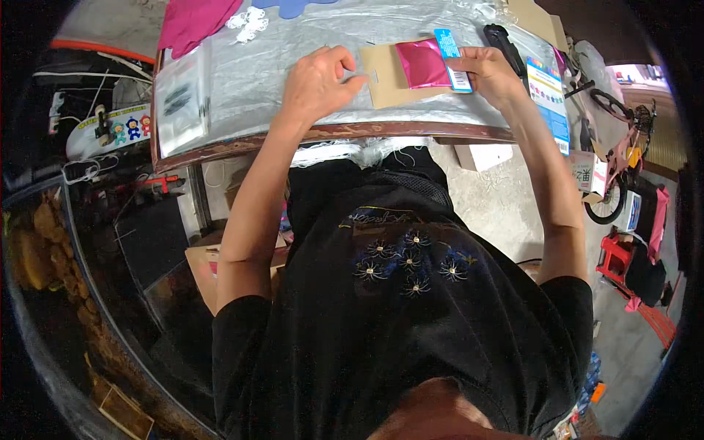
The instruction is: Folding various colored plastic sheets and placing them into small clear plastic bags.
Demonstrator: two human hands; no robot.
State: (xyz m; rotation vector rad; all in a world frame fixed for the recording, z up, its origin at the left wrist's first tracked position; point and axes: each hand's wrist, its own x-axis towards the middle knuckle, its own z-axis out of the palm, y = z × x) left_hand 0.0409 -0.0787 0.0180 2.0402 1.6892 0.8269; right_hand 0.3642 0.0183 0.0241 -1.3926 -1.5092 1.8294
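My right hand (493, 77) is closed on the right edge of a shiny magenta foil packet (423, 64) with a blue printed card strip (446, 51) along its side. The packet lies over a tan cardboard piece (389, 95), which has a small slot-like mark near its left end. To the left of the cardboard, my left hand (317, 84) hovers over the table with fingers curled. Its thumb and forefinger are apart, with nothing seen between them, and the thumb tip is close to the cardboard's left edge.
A silvery sheet covers the wood-edged table (253, 88). Clear plastic bags (180, 110) lie left, magenta cloth (194, 22) and white lacy pieces (248, 24) at the far left. A black elongated tool (504, 45) and a blue-white printed card (546, 95) lie right.
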